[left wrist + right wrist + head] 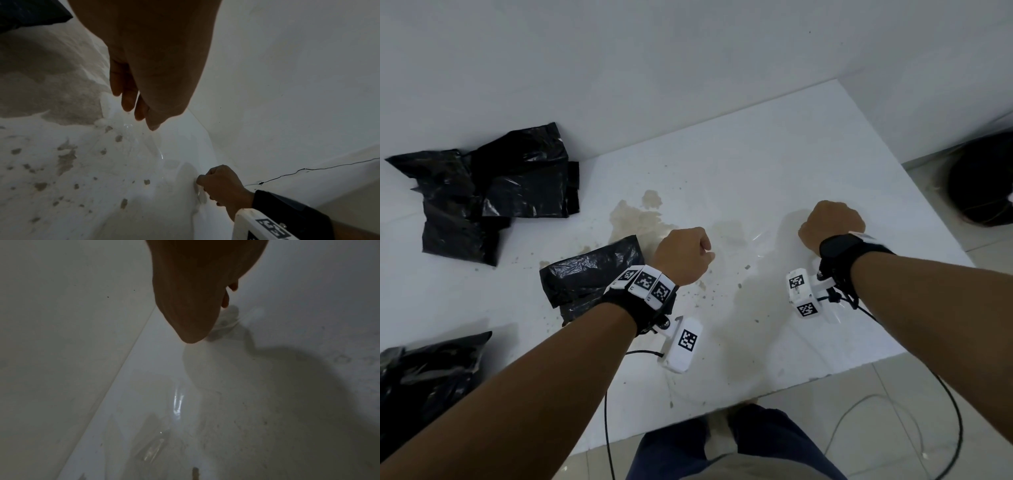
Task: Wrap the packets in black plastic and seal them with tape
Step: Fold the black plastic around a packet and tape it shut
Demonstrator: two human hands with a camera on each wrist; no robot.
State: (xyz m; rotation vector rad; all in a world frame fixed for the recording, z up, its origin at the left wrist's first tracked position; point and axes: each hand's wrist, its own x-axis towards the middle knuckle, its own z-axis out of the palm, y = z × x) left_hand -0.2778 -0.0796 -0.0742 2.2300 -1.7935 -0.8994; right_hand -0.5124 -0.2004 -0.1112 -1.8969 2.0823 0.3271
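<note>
A strip of clear tape (758, 240) stretches low over the white table (774, 164) between my two hands. My left hand (686, 255) is curled into a fist and pinches one end; in the left wrist view its fingertips (141, 112) hold the glinting tape (158, 151). My right hand (832, 224) grips the other end, seen as a fist (223, 183) in the left wrist view. The right wrist view shows the right hand (195, 305) above the shiny tape (177, 404). A packet wrapped in black plastic (589, 274) lies on the table, partly under my left wrist.
A heap of black plastic (500, 185) lies at the table's far left against the wall. Another black bag (424, 377) sits at the near left edge. A dark round object (983, 181) stands on the floor to the right. Brown stains (633, 216) mark the tabletop.
</note>
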